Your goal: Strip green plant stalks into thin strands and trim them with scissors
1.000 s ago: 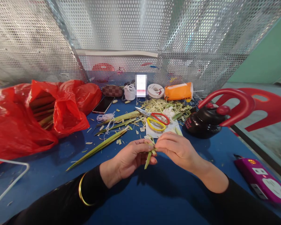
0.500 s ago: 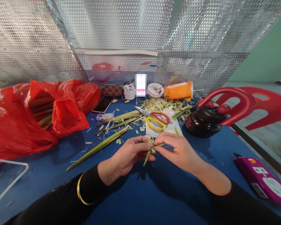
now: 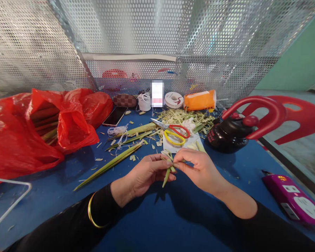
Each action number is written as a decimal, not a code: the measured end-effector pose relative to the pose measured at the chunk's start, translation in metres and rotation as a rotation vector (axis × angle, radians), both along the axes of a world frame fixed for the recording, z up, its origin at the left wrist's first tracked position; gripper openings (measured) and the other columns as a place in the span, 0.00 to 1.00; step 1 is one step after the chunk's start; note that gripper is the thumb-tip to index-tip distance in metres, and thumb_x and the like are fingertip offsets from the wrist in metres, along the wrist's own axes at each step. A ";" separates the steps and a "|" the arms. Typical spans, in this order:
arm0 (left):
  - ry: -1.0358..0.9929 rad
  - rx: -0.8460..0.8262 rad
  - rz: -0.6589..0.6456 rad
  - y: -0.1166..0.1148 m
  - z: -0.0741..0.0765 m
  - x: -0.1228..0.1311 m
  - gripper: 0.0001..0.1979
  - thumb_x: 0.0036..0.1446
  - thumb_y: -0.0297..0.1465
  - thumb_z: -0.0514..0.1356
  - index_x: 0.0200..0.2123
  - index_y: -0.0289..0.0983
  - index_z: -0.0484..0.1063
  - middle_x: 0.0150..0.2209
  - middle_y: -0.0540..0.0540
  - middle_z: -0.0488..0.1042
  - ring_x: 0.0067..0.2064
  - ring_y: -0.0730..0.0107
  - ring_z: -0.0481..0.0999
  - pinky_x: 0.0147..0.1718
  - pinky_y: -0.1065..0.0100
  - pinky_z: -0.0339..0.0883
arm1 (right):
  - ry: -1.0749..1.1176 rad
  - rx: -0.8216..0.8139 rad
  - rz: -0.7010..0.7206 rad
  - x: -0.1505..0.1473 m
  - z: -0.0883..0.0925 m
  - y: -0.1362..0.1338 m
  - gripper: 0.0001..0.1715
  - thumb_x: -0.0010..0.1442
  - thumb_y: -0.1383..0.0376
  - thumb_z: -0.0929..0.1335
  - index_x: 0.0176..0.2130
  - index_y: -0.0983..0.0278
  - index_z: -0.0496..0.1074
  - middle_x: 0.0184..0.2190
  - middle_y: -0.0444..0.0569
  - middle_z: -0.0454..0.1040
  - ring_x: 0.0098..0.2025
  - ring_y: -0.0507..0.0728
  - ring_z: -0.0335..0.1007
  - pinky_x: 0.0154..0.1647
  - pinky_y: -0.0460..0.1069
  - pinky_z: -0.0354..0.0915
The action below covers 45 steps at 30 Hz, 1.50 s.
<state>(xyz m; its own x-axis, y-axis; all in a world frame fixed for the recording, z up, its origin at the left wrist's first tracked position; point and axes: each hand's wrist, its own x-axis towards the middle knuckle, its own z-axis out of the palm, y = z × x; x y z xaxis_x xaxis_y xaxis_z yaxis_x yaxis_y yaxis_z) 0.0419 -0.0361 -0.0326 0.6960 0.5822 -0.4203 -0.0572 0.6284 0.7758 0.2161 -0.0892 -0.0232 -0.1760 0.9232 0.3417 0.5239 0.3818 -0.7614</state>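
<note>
Over the blue table [image 3: 152, 217], my left hand [image 3: 143, 175] pinches a small folded green leaf piece [image 3: 168, 171] whose tip hangs down between the hands. My right hand [image 3: 199, 168] meets it from the right, thumb and forefinger closed on the same leaf piece at its top. Both wrists wear black sleeves, and a gold bangle [image 3: 92, 213] rings the left one. Just beyond the hands lie red and yellow handled scissors [image 3: 174, 134] on a white sheet [image 3: 183, 144].
A red plastic bag [image 3: 39, 129] holding leaf stalks fills the left. Long green leaves [image 3: 112, 162], white thread [image 3: 118, 132], a phone [image 3: 114, 116] and leaf trimmings [image 3: 186, 117] lie behind. A black kettle with red handle [image 3: 233, 134] stands right; a purple power strip [image 3: 295, 201] lies at the near right.
My right hand's fingers shifted slightly left and closed tighter on the leaf piece's top. The left hand has hardly moved.
</note>
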 end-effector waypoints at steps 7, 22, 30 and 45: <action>0.001 0.040 0.035 0.000 0.006 0.001 0.04 0.48 0.26 0.64 0.28 0.32 0.72 0.26 0.46 0.76 0.24 0.74 0.75 0.29 0.74 0.69 | 0.013 -0.096 -0.019 -0.002 0.001 -0.001 0.07 0.59 0.70 0.66 0.29 0.63 0.71 0.26 0.42 0.71 0.30 0.51 0.67 0.33 0.46 0.62; 0.064 0.078 0.131 -0.003 0.005 0.003 0.06 0.45 0.29 0.65 0.25 0.33 0.70 0.25 0.47 0.76 0.23 0.76 0.74 0.24 0.76 0.65 | 0.202 -0.282 -0.020 -0.006 -0.005 0.000 0.08 0.62 0.67 0.64 0.43 0.62 0.67 0.29 0.44 0.75 0.31 0.53 0.74 0.36 0.49 0.70; -0.034 -0.004 0.137 0.001 0.005 0.000 0.05 0.47 0.28 0.64 0.27 0.34 0.69 0.24 0.49 0.74 0.24 0.74 0.74 0.27 0.74 0.66 | -0.187 0.167 -0.079 0.004 -0.007 -0.002 0.08 0.61 0.68 0.65 0.43 0.61 0.67 0.35 0.48 0.76 0.37 0.57 0.73 0.39 0.52 0.68; 0.029 0.242 0.152 -0.002 0.006 0.001 0.09 0.46 0.31 0.67 0.28 0.34 0.70 0.24 0.51 0.73 0.24 0.72 0.76 0.30 0.71 0.67 | 0.105 -0.103 -0.127 -0.004 -0.002 0.000 0.05 0.55 0.68 0.70 0.30 0.60 0.78 0.28 0.44 0.76 0.33 0.55 0.72 0.36 0.50 0.67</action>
<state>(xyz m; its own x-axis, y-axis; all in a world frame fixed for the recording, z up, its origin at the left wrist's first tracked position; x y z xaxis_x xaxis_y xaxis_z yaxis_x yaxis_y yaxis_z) 0.0432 -0.0377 -0.0263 0.5825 0.7648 -0.2750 -0.1121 0.4108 0.9048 0.2117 -0.0889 -0.0253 -0.0241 0.9667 0.2549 0.4788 0.2350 -0.8459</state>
